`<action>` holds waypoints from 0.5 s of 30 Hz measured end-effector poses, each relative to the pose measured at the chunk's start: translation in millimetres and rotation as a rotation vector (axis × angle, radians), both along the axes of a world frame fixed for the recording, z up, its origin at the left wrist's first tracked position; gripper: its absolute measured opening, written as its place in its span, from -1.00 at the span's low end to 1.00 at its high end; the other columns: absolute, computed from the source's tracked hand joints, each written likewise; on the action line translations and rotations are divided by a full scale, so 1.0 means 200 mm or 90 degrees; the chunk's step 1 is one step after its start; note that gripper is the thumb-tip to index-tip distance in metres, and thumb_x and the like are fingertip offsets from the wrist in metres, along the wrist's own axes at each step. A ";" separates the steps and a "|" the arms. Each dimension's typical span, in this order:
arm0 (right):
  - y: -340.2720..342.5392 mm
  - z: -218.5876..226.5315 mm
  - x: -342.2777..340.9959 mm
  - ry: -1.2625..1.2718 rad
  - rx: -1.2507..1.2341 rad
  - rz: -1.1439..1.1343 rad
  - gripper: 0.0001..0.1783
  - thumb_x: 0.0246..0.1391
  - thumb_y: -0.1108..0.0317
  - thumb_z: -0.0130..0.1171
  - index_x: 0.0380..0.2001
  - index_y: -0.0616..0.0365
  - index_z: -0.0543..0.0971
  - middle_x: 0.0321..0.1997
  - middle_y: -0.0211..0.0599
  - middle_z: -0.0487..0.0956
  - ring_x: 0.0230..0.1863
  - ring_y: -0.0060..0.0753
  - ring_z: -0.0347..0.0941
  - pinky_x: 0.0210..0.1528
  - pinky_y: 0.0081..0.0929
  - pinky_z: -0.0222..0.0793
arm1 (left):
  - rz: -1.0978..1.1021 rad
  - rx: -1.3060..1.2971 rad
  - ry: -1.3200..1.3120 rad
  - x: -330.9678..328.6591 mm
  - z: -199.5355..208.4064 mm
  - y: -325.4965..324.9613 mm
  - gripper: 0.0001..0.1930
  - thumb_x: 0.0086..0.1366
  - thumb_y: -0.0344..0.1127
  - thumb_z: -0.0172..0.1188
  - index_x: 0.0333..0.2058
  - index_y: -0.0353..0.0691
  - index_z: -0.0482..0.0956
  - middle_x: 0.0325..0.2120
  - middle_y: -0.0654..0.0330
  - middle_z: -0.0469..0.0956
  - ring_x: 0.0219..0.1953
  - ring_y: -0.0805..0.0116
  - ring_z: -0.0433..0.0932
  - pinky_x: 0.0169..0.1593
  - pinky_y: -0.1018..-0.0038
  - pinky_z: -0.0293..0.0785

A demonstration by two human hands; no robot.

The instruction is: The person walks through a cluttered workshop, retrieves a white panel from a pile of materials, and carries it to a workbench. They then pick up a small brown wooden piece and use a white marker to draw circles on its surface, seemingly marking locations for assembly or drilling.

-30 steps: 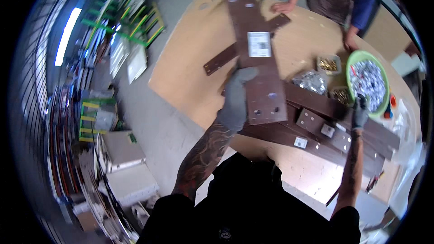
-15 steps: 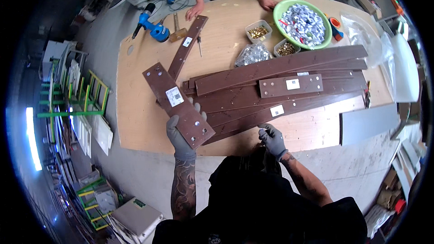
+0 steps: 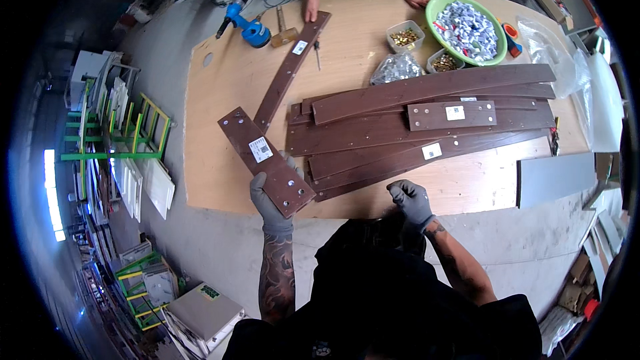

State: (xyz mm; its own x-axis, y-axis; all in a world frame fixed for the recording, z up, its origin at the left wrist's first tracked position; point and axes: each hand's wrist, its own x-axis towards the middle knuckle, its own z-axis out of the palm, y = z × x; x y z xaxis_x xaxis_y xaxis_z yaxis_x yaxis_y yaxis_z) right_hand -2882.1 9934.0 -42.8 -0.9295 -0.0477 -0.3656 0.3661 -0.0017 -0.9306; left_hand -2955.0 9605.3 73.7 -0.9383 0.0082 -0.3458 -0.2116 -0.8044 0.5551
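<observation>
My left hand (image 3: 270, 208), in a grey glove, grips the near end of a brown drilled board (image 3: 247, 135) with a white label. The board is raised over the table's front left and has metal-lined holes at both ends. My gloved right hand (image 3: 412, 203) is closed near the table's front edge; whatever its fingers hold, if anything, is too small to make out. Between and beyond my hands lies a stack of long brown boards (image 3: 373, 131), with a short labelled board (image 3: 437, 117) on top. A narrower brown board (image 3: 287, 77) runs behind the held one.
Across the table (image 3: 220, 180), a co-worker's hand (image 3: 311, 10) touches the narrow board's far end. A blue power tool (image 3: 250, 30), a mallet (image 3: 284, 35), a screwdriver (image 3: 318, 57), tubs of brass-coloured fittings (image 3: 405, 37), a green basin (image 3: 497, 59) and a grey panel (image 3: 557, 179) lie around.
The whole scene has shifted rightward in view. The co-worker's hand has moved from beside the narrow board onto its far end. My left hand still holds the drilled board; my right stays closed.
</observation>
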 end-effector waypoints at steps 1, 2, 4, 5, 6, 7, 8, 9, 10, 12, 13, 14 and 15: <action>-0.02 0.01 -0.01 -0.018 -0.008 0.009 -0.70 0.29 0.18 0.23 -0.18 0.24 0.67 -0.44 -0.56 0.55 -0.45 -0.72 0.34 -0.38 -0.63 0.35 | 0.024 -0.009 -0.005 0.01 0.00 -0.02 -0.26 0.22 -0.06 0.21 0.30 -0.32 0.25 0.17 -0.06 0.46 0.16 0.03 0.53 0.17 0.01 0.55; -0.04 0.03 -0.02 -0.036 -0.016 0.018 -0.70 0.28 0.17 0.24 -0.20 0.24 0.67 -0.44 -0.57 0.55 -0.45 -0.72 0.34 -0.38 -0.63 0.34 | 0.049 -0.018 -0.010 0.02 0.00 -0.03 -0.26 0.22 -0.06 0.21 0.30 -0.31 0.26 0.17 -0.05 0.46 0.15 0.03 0.53 0.17 0.00 0.55; -0.07 0.05 -0.03 -0.051 -0.023 0.023 -0.69 0.26 0.16 0.26 -0.23 0.23 0.66 -0.45 -0.58 0.54 -0.46 -0.72 0.33 -0.39 -0.62 0.34 | 0.084 -0.032 0.000 0.02 0.01 -0.03 -0.27 0.23 -0.09 0.21 0.31 -0.25 0.25 0.19 -0.04 0.45 0.15 0.03 0.53 0.18 -0.01 0.55; -0.08 0.04 -0.03 -0.046 -0.032 0.028 -0.70 0.26 0.16 0.26 -0.24 0.23 0.66 -0.44 -0.58 0.54 -0.46 -0.72 0.33 -0.39 -0.62 0.34 | 0.086 -0.024 0.005 0.03 0.03 -0.04 -0.28 0.23 -0.10 0.21 0.32 -0.24 0.24 0.19 -0.04 0.44 0.16 0.03 0.53 0.18 -0.01 0.55; -0.09 0.03 -0.03 -0.041 -0.042 0.033 -0.70 0.27 0.16 0.26 -0.25 0.23 0.66 -0.44 -0.59 0.54 -0.46 -0.72 0.33 -0.40 -0.62 0.34 | 0.088 -0.015 0.011 0.03 0.05 -0.06 -0.28 0.24 -0.11 0.21 0.32 -0.23 0.23 0.20 -0.04 0.43 0.16 0.03 0.53 0.18 -0.02 0.55; -0.09 0.03 -0.03 -0.039 -0.047 0.034 -0.70 0.27 0.17 0.26 -0.26 0.23 0.65 -0.44 -0.59 0.54 -0.46 -0.72 0.33 -0.40 -0.62 0.33 | 0.087 -0.003 0.013 0.03 0.05 -0.06 -0.28 0.24 -0.12 0.20 0.33 -0.22 0.23 0.21 -0.04 0.42 0.16 0.02 0.52 0.18 -0.02 0.55; -0.09 0.02 -0.04 -0.016 -0.052 0.041 -0.70 0.27 0.16 0.27 -0.26 0.22 0.65 -0.42 -0.59 0.54 -0.46 -0.74 0.31 -0.40 -0.64 0.31 | 0.085 0.014 0.023 0.04 0.05 -0.06 -0.28 0.25 -0.14 0.20 0.33 -0.23 0.21 0.21 -0.04 0.42 0.16 0.02 0.52 0.18 -0.01 0.55; -0.10 0.03 -0.05 -0.026 -0.059 0.048 -0.70 0.26 0.15 0.27 -0.26 0.22 0.64 -0.42 -0.59 0.54 -0.46 -0.73 0.31 -0.40 -0.64 0.31 | 0.087 0.018 0.031 0.04 0.06 -0.06 -0.28 0.25 -0.14 0.20 0.34 -0.23 0.21 0.21 -0.04 0.42 0.16 0.02 0.52 0.18 -0.01 0.55; -0.10 0.04 -0.06 -0.040 -0.064 0.052 -0.70 0.26 0.15 0.27 -0.25 0.22 0.64 -0.42 -0.59 0.53 -0.45 -0.73 0.30 -0.40 -0.64 0.31 | 0.087 0.024 0.035 0.04 0.07 -0.05 -0.27 0.24 -0.14 0.20 0.34 -0.22 0.20 0.21 -0.04 0.41 0.16 0.02 0.52 0.18 0.00 0.55; -0.09 0.06 -0.07 -0.051 -0.063 0.072 -0.69 0.26 0.15 0.28 -0.23 0.23 0.63 -0.42 -0.58 0.53 -0.44 -0.73 0.30 -0.39 -0.64 0.31 | 0.087 0.028 0.033 0.06 0.07 -0.03 -0.26 0.24 -0.13 0.20 0.34 -0.22 0.20 0.21 -0.04 0.41 0.16 0.01 0.52 0.18 0.01 0.56; -0.09 0.07 -0.09 -0.047 -0.059 0.091 -0.69 0.26 0.15 0.28 -0.21 0.23 0.63 -0.42 -0.58 0.53 -0.44 -0.73 0.31 -0.38 -0.64 0.31 | 0.090 0.026 0.029 0.07 0.07 -0.03 -0.26 0.24 -0.12 0.20 0.35 -0.22 0.19 0.21 -0.04 0.41 0.16 0.02 0.52 0.18 0.01 0.56; -0.10 0.07 -0.10 -0.043 -0.055 0.111 -0.68 0.26 0.15 0.29 -0.20 0.23 0.62 -0.41 -0.58 0.53 -0.43 -0.73 0.31 -0.37 -0.63 0.32 | 0.094 0.024 0.025 0.08 0.08 -0.03 -0.25 0.24 -0.11 0.20 0.35 -0.22 0.19 0.21 -0.05 0.41 0.16 0.02 0.52 0.18 0.02 0.56; -0.10 0.07 -0.12 -0.040 -0.053 0.115 -0.68 0.26 0.16 0.28 -0.19 0.24 0.61 -0.42 -0.58 0.53 -0.43 -0.73 0.31 -0.37 -0.63 0.33 | 0.094 0.019 0.024 0.08 0.08 -0.02 -0.25 0.24 -0.10 0.19 0.35 -0.22 0.19 0.21 -0.04 0.41 0.16 0.02 0.51 0.17 0.02 0.56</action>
State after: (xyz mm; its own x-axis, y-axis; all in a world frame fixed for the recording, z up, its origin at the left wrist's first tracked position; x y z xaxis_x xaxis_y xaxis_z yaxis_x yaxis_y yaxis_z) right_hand -2906.6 9914.5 -27.9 -0.8787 -0.2447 -0.4099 0.4243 -0.0066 -0.9055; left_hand -2938.1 9600.7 89.6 -0.9424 -0.1206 -0.3119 -0.0697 -0.8414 0.5358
